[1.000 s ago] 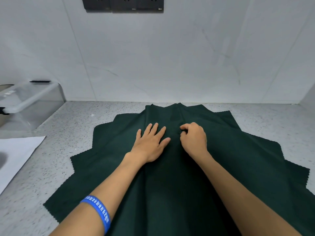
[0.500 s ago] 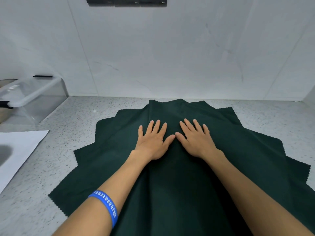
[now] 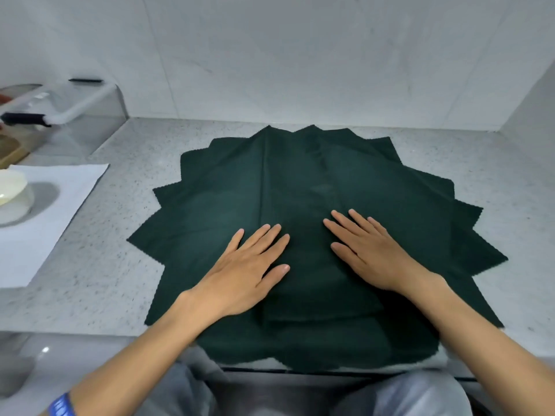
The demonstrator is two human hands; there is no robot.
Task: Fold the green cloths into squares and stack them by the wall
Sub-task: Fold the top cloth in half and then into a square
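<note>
Both hands point(image 3: 306, 259) lower on cloths point(image 3: 210, 211)

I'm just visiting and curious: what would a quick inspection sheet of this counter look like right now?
Surface: speckled grey counter, running back to the wall.
Job's things: green cloths fanned in an overlapping pile, corners sticking out all round; the near edge hangs over the counter's front. No folded stack by the wall yet.
Clutter: white paper sheet at left with a bowl on it; clear lidded box in the far left corner.
Hands: left hand and right hand lie flat on the pile, fingers straight, gripping nothing.
Cables: nothing seen.
Surroundings: pale tiled wall behind and at right; blue wristband on the left arm.
</note>
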